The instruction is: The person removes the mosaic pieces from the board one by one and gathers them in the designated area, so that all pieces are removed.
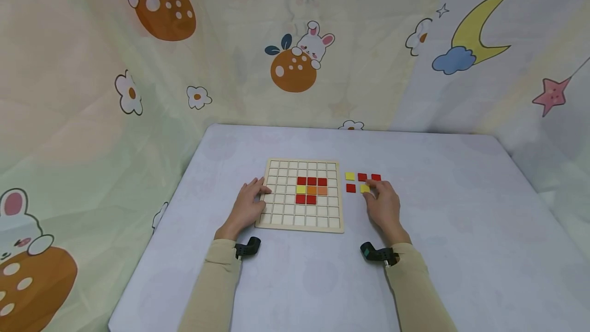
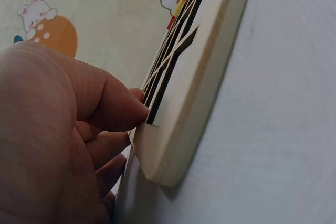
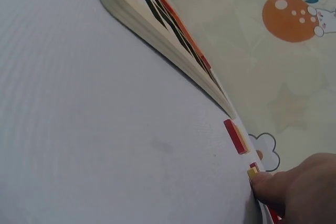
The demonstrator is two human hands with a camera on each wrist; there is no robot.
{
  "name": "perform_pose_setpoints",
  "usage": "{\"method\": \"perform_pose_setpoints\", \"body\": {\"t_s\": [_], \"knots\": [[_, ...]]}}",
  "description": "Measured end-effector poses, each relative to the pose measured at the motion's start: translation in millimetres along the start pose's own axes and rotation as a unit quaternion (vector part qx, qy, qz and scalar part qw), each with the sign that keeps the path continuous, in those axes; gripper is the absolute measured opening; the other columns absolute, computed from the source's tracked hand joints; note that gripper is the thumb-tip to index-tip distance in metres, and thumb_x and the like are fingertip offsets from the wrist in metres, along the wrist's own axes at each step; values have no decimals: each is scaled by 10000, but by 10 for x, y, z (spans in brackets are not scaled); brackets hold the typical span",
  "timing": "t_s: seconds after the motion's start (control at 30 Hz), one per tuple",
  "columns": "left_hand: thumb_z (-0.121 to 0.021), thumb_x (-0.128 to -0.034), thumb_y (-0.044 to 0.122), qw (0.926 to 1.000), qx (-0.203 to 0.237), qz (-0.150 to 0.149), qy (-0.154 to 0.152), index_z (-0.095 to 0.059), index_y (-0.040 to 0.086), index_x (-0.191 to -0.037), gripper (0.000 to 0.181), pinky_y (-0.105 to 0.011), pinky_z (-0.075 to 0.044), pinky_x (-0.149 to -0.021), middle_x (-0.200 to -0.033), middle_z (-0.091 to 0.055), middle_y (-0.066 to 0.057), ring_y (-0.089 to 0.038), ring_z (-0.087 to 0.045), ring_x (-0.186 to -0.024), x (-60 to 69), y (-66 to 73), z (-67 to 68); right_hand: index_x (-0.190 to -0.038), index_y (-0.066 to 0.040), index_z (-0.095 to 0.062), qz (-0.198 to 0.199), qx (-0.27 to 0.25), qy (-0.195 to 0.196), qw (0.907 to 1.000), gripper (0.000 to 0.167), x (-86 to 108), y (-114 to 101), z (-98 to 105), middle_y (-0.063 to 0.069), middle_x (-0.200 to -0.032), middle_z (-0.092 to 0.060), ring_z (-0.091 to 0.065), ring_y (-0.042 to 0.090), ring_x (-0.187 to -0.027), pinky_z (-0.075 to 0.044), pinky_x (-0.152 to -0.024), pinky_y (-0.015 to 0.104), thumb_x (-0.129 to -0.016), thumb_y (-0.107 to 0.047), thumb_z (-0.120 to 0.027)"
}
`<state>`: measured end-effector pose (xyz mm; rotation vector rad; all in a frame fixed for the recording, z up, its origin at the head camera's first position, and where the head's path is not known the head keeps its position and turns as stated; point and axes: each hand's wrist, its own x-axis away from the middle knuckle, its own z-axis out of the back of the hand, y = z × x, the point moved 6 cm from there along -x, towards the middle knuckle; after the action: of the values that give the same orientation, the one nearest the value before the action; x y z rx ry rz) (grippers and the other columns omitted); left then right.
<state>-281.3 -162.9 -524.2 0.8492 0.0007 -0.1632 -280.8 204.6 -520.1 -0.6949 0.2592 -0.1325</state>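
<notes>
A pale wooden board (image 1: 281, 219) with a square grid lies on the table. On it sit several red tiles (image 1: 312, 181), a yellow tile (image 1: 301, 189) and two orange tiles (image 1: 316, 190). My left hand (image 1: 249, 203) rests at the board's left edge; in the left wrist view its thumb (image 2: 118, 108) touches the rim. Right of the board, my right hand (image 1: 383, 208) pinches a loose yellow tile (image 1: 364, 188) between thumb and index finger. In the right wrist view the thumb (image 3: 270, 187) covers part of this yellow tile (image 3: 252, 172).
Near the right hand lie another yellow tile (image 1: 350, 176) and several loose red tiles, one (image 1: 351, 188) close to the board's right edge. A white cloth-covered table (image 1: 304, 281) spreads beneath. Printed curtains (image 1: 369, 76) stand behind and at the sides.
</notes>
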Motion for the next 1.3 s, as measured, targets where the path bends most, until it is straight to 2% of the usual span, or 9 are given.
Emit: {"method": "perform_pose_setpoints", "body": {"t_s": [0.27,0.43,0.63,0.9,1.03,1.07,1.13,1.23,1.3], "knots": [[-496,-830,6,10000,47,-29,6,-657,118,-1125,354,-347,-18,-1238,-1553,-356,-96,-237,-208,-1480,4,13,6,-1256,-66,-624,-44,-303,261,9992,342,35,-57,10,133,-1159,-575,-537,316,-1100,-511,-969,497,-929,-167,-644],[-499,-823,2,9999,63,-93,27,-659,104,-1117,350,-373,-25,-1240,-1550,-360,-114,-263,-218,-1476,-1,34,16,-1220,-57,-637,17,-465,222,9987,313,80,-153,-20,120,-1168,-580,-535,294,-1110,-517,-976,482,-930,-176,-644],[-500,-813,-6,10000,49,-21,-2,-660,107,-1120,364,-357,-23,-1240,-1554,-356,-95,-246,-208,-1480,4,28,18,-1183,-62,-661,121,-634,123,9978,278,123,-253,-48,108,-1134,-599,-541,266,-1036,-539,-885,441,-928,-172,-644],[-511,-816,-11,10000,67,-24,17,-660,97,-1116,353,-360,-21,-1240,-1550,-361,-101,-251,-216,-1478,8,36,25,-1150,-84,-667,280,-831,-336,9956,246,189,-414,-188,75,-1131,-613,-557,256,-1077,-526,-960,451,-927,-184,-651],[-510,-820,-6,10000,29,-9,11,-659,97,-1115,346,-351,-23,-1240,-1551,-360,-97,-246,-214,-1478,4,29,20,-1124,-95,-686,530,-939,-556,9926,226,249,-544,-277,58,-1116,-619,-557,239,-1055,-529,-941,433,-915,-178,-669],[-511,-819,-5,10000,28,-8,15,-660,99,-1112,344,-349,-24,-1240,-1551,-362,-96,-245,-214,-1478,3,28,18,-1111,-92,-694,618,-974,-574,9917,219,261,-578,-290,58,-1107,-627,-559,234,-1032,-532,-920,418,-908,-171,-674],[-507,-820,-1,10000,20,12,20,-660,106,-1108,343,-344,-24,-1239,-1551,-362,-90,-238,-213,-1479,2,22,15,-1089,-92,-712,779,-995,-600,9902,207,282,-637,-319,48,-1071,-633,-547,217,-930,-529,-800,359,-895,-160,-685],[-503,-813,-1,10000,23,4,34,-660,105,-1102,346,-358,-25,-1240,-1549,-365,-97,-249,-215,-1478,1,29,14,-1083,-107,-728,915,-930,-644,9894,207,302,-694,-356,13,-1019,-635,-493,183,-811,-439,-639,293,-886,-163,-690],[-500,-809,-1,10000,15,8,38,-661,112,-1100,350,-361,-27,-1240,-1548,-366,-96,-248,-217,-1477,-2,29,13,-1086,-114,-733,970,-894,-655,9891,213,314,-725,-369,2,-989,-636,-468,176,-771,-392,-594,284,-884,-165,-693]]}}
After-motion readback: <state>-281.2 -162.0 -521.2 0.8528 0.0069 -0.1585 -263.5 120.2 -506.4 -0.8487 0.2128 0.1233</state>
